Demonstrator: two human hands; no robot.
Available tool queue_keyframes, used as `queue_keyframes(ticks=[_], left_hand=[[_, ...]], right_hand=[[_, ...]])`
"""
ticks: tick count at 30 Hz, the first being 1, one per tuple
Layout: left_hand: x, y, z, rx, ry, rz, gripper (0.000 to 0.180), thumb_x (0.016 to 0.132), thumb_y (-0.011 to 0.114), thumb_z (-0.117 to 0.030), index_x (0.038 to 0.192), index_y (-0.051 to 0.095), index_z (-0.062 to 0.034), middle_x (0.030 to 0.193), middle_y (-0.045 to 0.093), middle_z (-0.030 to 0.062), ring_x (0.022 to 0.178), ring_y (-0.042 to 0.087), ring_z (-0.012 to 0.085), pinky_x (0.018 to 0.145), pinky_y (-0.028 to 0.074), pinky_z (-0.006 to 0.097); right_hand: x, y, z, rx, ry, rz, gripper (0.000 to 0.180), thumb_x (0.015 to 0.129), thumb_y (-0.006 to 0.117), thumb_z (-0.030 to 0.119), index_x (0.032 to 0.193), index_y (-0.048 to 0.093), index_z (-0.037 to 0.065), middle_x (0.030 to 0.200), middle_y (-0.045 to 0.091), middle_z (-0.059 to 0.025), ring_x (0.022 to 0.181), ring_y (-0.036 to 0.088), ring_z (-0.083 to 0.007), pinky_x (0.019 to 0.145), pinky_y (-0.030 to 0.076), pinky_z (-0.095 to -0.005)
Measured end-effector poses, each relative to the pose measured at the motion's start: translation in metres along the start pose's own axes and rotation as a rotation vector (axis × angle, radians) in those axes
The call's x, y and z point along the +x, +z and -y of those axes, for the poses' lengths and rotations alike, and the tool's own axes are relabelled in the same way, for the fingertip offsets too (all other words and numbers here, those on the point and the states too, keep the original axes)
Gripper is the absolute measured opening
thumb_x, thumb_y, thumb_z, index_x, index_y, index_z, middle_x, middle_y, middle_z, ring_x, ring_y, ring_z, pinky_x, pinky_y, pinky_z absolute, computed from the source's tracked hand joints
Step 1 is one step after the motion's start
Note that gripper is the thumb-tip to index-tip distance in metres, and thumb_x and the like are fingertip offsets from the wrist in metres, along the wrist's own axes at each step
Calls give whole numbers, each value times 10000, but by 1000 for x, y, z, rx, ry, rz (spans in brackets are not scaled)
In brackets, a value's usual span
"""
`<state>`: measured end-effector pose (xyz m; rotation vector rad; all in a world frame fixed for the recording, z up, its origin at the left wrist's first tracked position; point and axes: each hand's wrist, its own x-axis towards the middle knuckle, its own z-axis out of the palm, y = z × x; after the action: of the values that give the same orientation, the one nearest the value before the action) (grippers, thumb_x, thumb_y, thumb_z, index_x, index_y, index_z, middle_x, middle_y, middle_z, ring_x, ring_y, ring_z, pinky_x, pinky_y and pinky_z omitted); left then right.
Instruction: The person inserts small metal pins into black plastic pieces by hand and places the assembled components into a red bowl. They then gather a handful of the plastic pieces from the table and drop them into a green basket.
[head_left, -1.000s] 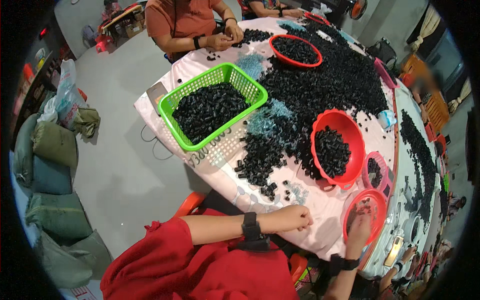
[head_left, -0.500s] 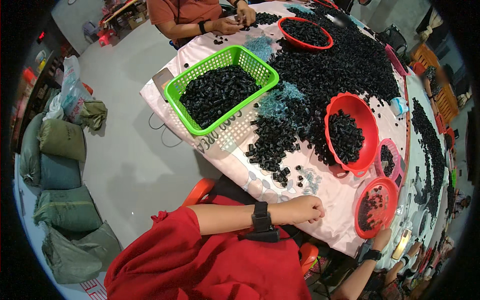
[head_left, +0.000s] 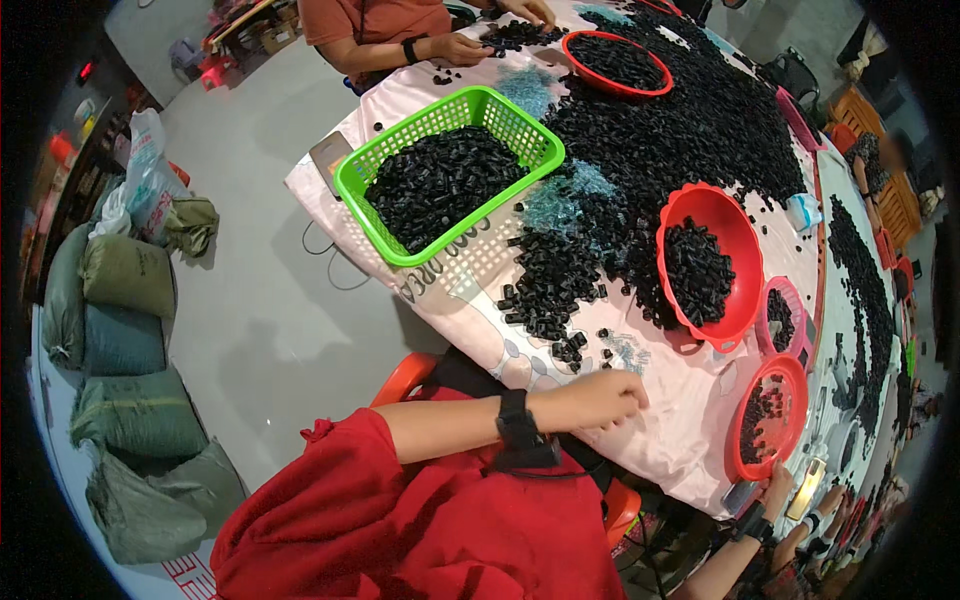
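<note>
My left hand [head_left: 600, 398] hovers over the table's near edge with its fingers curled together. Anything inside them is hidden. Just beyond it lie a small scatter of clear plastic bits [head_left: 628, 352] and a spread of short black plastic tube-like pieces [head_left: 548, 290]. At the lower right, my right hand [head_left: 774, 492] has its fingers at the near rim of a small round red basket [head_left: 745, 462] and appears to grip it. A few black pieces and dark crumbs lie in that basket.
A green basket [head_left: 348, 205] of black pieces stands at left. A scalloped red bowl [head_left: 742, 290], a pink basket [head_left: 798, 310] and a far red basket [head_left: 640, 92] hold more. A large black heap [head_left: 680, 140] covers the table. Another person's hand [head_left: 458, 48] works across it.
The view has shifted slightly. My left hand has lifted a little from the table edge, its fingers loosening slightly. The small red basket has shifted slightly with my right hand.
</note>
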<state>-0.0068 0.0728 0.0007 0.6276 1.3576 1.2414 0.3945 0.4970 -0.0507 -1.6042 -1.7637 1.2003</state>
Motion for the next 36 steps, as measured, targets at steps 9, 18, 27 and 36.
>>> queue_keyframes(ticks=[9,18,27,36], left_hand=[[3,-103,-6,998,577,-1053,267,857,692,-113,1111,659,-39,1052,623,139,1002,576,349,884,480,432],[8,-117,13,1118,570,-849,270,795,777,-158,1036,695,-69,1076,633,96,1027,568,316,890,481,406],[3,-151,3,415,488,-976,242,931,676,-161,1109,664,2,908,693,132,757,635,217,701,499,347],[-16,-158,16,276,282,-1013,267,915,682,-155,1131,663,1,856,681,117,715,626,202,674,504,334]], right_hand=[[3,-21,-8,54,76,-157,416,1015,607,362,700,464,131,491,411,22,346,385,-101,313,272,-268],[-39,20,-4,145,6,-188,414,1001,628,368,695,469,139,500,431,14,347,372,-97,311,271,-256],[-141,80,46,109,32,-17,269,1030,590,328,826,540,160,566,485,61,379,379,-37,331,247,-196],[-135,84,31,-65,88,57,393,1056,548,359,772,477,97,543,466,3,372,413,-101,331,295,-269]])
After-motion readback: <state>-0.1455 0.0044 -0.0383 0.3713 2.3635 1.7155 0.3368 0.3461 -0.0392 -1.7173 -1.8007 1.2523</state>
